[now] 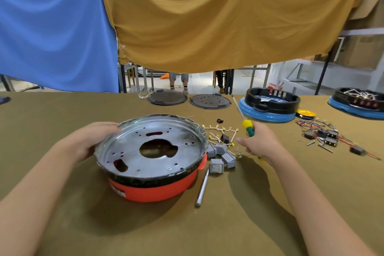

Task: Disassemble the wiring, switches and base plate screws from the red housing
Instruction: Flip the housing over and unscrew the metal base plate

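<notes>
Red housing: the red housing [153, 188] sits on the surface [207, 230] in front of the person, a silver base plate [151, 147] fitted in its top.
Handling: it looks like rigid plastic and thin sheet metal, probably light and liable to slide or turn when pushed; the plate's rim may be sharp, so the outer wall is the safer place to hold.
Left hand: the left hand [93, 141] rests on the housing's left rim, fingers curved over the edge.
Right hand: the right hand [259, 143] grips a yellow-and-green screwdriver [248, 128], shaft pointing up and away, to the right of the housing.
Removed parts: grey switches [220, 155], pale wiring [220, 131] and loose screws [239, 153] lie just beside the housing, between it and the right hand.
Obstacles: a metal rod [202, 188] lies close by the housing's right side.
Further off: two blue-based units [270, 108], two dark round plates [209, 101] and another pile of wires and switches [326, 135].
</notes>
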The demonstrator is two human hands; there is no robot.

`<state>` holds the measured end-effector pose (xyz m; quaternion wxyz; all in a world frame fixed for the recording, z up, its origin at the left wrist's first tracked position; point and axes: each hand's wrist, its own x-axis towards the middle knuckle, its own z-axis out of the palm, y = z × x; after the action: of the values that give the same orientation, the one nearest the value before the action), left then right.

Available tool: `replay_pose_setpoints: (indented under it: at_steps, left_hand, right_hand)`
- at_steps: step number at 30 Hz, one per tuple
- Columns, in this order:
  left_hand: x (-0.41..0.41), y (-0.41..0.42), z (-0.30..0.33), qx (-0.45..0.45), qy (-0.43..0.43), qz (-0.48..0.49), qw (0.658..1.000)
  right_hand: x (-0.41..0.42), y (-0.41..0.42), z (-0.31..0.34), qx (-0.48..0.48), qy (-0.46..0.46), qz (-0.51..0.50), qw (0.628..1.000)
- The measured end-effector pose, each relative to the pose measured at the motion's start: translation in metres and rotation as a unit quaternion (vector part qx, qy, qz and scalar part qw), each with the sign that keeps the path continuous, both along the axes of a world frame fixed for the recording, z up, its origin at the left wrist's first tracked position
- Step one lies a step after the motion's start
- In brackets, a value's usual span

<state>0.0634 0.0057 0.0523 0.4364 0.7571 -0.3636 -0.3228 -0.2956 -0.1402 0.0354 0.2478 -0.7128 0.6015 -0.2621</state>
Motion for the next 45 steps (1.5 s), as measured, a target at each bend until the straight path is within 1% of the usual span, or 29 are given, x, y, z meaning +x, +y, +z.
replay_pose_setpoints:
  at_steps: [3, 4, 6, 8, 10, 14, 17, 20, 22, 25, 26, 28, 32, 35, 37, 42, 45]
  left_hand:
    - [-0.003, 0.003, -0.011, -0.017, 0.137, 0.026, 0.990]
    - [-0.003, 0.003, -0.013, -0.022, 0.166, 0.035, 0.985]
    - [-0.004, 0.003, -0.013, -0.038, 0.191, 0.055, 0.979]
    - [-0.005, 0.003, -0.010, -0.059, 0.204, 0.077, 0.974]
    - [-0.007, 0.004, -0.007, -0.082, 0.213, 0.103, 0.968]
    - [-0.011, 0.004, -0.004, -0.126, 0.231, 0.163, 0.951]
    - [-0.019, 0.007, -0.001, -0.126, 0.209, 0.169, 0.955]
    - [-0.021, 0.014, 0.004, -0.111, 0.162, 0.128, 0.972]
    - [-0.016, 0.020, 0.006, -0.073, 0.116, 0.094, 0.986]
    - [-0.006, 0.026, 0.002, 0.026, 0.026, 0.055, 0.998]
    - [-0.006, 0.027, 0.001, 0.043, 0.003, 0.048, 0.998]
    - [-0.008, 0.026, 0.000, 0.044, -0.024, 0.048, 0.998]
    - [-0.012, 0.022, -0.001, 0.028, -0.041, 0.028, 0.998]
    - [-0.010, 0.023, 0.001, -0.009, -0.028, 0.031, 0.999]
    - [-0.008, 0.025, 0.003, -0.017, -0.019, 0.033, 0.999]
    - [-0.005, 0.027, 0.001, 0.068, -0.065, 0.013, 0.995]
    - [-0.004, 0.024, -0.001, 0.065, -0.062, 0.011, 0.996]
  right_hand:
    - [0.007, 0.005, 0.002, 0.007, -0.125, 0.049, 0.991]
    - [0.010, 0.009, 0.003, 0.021, -0.165, 0.079, 0.983]
    - [0.018, 0.018, 0.005, 0.063, -0.224, 0.139, 0.963]
    - [0.026, 0.027, 0.005, 0.110, -0.257, 0.184, 0.942]
    - [0.032, 0.032, 0.005, 0.144, -0.281, 0.205, 0.927]
    - [0.041, 0.040, 0.002, 0.176, -0.306, 0.221, 0.909]
    - [0.048, 0.045, -0.001, 0.187, -0.328, 0.219, 0.900]
    - [0.052, 0.047, -0.005, 0.175, -0.333, 0.216, 0.901]
    - [0.052, 0.045, -0.006, 0.162, -0.330, 0.190, 0.910]
    - [0.049, 0.040, -0.007, 0.141, -0.309, 0.158, 0.927]
    - [0.049, 0.039, -0.008, 0.134, -0.302, 0.155, 0.931]
    - [0.050, 0.037, -0.009, 0.126, -0.302, 0.153, 0.932]
    - [0.049, 0.034, -0.011, 0.124, -0.316, 0.156, 0.928]
    - [0.049, 0.034, -0.012, 0.107, -0.317, 0.161, 0.929]
    - [0.050, 0.034, -0.013, 0.105, -0.328, 0.163, 0.925]
    - [0.050, 0.034, -0.010, 0.153, -0.350, 0.166, 0.909]
    - [0.048, 0.034, -0.008, 0.165, -0.342, 0.172, 0.909]
